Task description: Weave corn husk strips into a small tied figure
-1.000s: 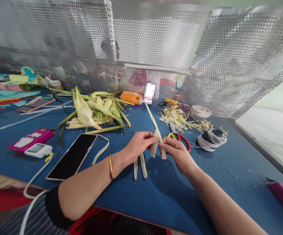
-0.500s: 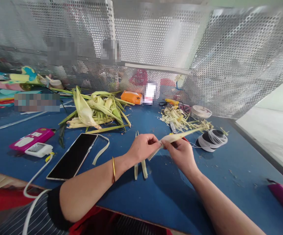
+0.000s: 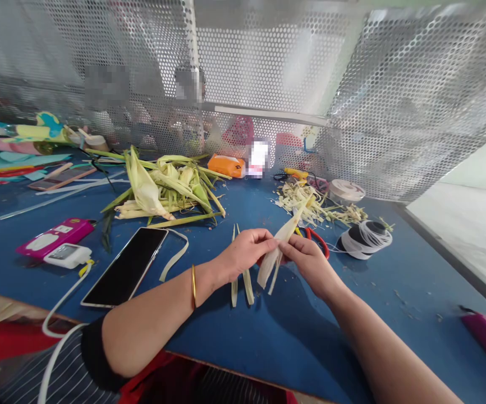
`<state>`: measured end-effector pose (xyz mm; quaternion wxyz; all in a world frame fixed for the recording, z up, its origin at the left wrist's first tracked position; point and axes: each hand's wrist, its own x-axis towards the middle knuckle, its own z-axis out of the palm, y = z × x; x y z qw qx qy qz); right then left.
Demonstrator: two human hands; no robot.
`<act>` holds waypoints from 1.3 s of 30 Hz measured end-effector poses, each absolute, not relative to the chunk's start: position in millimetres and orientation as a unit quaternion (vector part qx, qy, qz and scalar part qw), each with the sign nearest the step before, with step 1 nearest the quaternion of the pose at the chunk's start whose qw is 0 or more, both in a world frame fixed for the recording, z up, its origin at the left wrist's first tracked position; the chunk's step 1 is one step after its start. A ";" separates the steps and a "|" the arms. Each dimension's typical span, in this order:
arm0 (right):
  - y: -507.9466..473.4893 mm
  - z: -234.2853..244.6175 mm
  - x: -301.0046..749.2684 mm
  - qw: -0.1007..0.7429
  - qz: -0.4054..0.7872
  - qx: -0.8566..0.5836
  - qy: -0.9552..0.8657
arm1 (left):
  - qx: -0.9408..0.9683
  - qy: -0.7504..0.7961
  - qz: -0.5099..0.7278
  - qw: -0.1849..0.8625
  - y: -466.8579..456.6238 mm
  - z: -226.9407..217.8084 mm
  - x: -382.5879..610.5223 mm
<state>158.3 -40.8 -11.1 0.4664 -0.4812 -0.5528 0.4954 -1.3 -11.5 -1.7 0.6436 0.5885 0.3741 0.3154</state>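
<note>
My left hand [image 3: 245, 252] and my right hand [image 3: 308, 259] meet above the blue table [image 3: 293, 331], both pinching one pale corn husk strip [image 3: 277, 247]. The strip slants up to the right and its lower end hangs split between my hands. Two narrow husk strips [image 3: 242, 275] lie flat on the table just under my left hand. A gold bangle sits on my left wrist.
A pile of green corn husks [image 3: 165, 188] lies at the back left, husk scraps [image 3: 312, 205] at the back right. Red-handled scissors [image 3: 316, 238], a thread spool [image 3: 365, 238], a phone [image 3: 125, 266], a pink device [image 3: 53, 235] and perforated metal screens [image 3: 268, 73] surround the spot.
The husk strip swung from nearly level, pointing right, to slanting upward, and its lower end now hangs split below my fingers. Both hands stayed in about the same place.
</note>
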 end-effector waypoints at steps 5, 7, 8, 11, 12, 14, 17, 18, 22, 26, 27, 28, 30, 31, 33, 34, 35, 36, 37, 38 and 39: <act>-43.3 -7.4 158.1 0.467 0.564 -0.461 -0.501 | 0.544 0.356 0.318 0.690 -12.9 2.3 -0.3; -44.3 -6.6 158.3 0.464 0.589 -0.450 -0.485 | 0.534 0.346 0.316 0.704 -13.4 3.0 0.4; -44.7 -6.2 158.7 0.463 0.599 -0.443 -0.480 | 0.531 0.340 0.317 0.708 -13.5 3.2 0.6; -45.2 -4.9 161.1 0.466 0.618 -0.420 -0.474 | 0.526 0.343 0.326 0.707 -12.7 3.5 0.2; -45.1 -4.5 162.1 0.466 0.620 -0.416 -0.475 | 0.524 0.350 0.328 0.704 -12.3 3.7 -0.3; -44.9 -4.0 163.7 0.465 0.621 -0.413 -0.478 | 0.518 0.363 0.329 0.701 -11.4 4.1 -1.4; -45.2 -3.8 162.7 0.458 0.626 -0.417 -0.474 | 0.528 0.359 0.316 0.702 -11.2 4.4 -2.3; -45.5 -3.9 161.4 0.455 0.628 -0.419 -0.473 | 0.534 0.355 0.312 0.701 -11.5 4.2 -2.1; -47.2 -4.2 156.1 0.431 0.632 -0.420 -0.489 | 0.548 0.349 0.338 0.681 -12.7 2.3 -0.2; -47.4 -4.5 159.1 0.418 0.633 -0.412 -0.505 | 0.551 0.369 0.371 0.650 -11.0 2.9 -0.5; -47.1 -4.5 161.0 0.420 0.635 -0.409 -0.503 | 0.550 0.378 0.374 0.644 -10.4 3.8 -1.1; -46.8 -4.4 162.8 0.423 0.638 -0.405 -0.499 | 0.544 0.388 0.375 0.642 -9.8 5.0 -1.8; -46.3 -4.3 165.3 0.427 0.642 -0.406 -0.490 | 0.531 0.403 0.373 0.645 -9.5 7.5 -3.0; -46.2 -4.3 165.7 0.427 0.640 -0.412 -0.488 | 0.528 0.406 0.372 0.646 -9.7 8.6 -3.3; -46.0 -4.5 164.7 0.427 0.620 -0.434 -0.496 | 0.541 0.400 0.370 0.641 -11.0 9.6 -3.3; -45.9 -4.7 163.6 0.431 0.600 -0.447 -0.505 | 0.554 0.395 0.368 0.634 -11.8 9.5 -3.0; -45.6 -5.0 162.5 0.438 0.576 -0.458 -0.516 | 0.568 0.391 0.364 0.627 -12.7 8.9 -2.4; -45.3 -5.3 161.5 0.450 0.548 -0.469 -0.526 | 0.578 0.390 0.357 0.621 -13.6 8.1 -1.8; -44.9 -5.6 160.7 0.464 0.520 -0.478 -0.534 | 0.585 0.392 0.349 0.619 -14.3 7.1 -1.2; -44.5 -5.7 160.3 0.477 0.494 -0.487 -0.540 | 0.586 0.396 0.340 0.620 -14.8 6.1 -0.6; -44.2 -5.7 160.0 0.487 0.473 -0.493 -0.544 | 0.582 0.399 0.333 0.625 -15.2 5.3 -0.1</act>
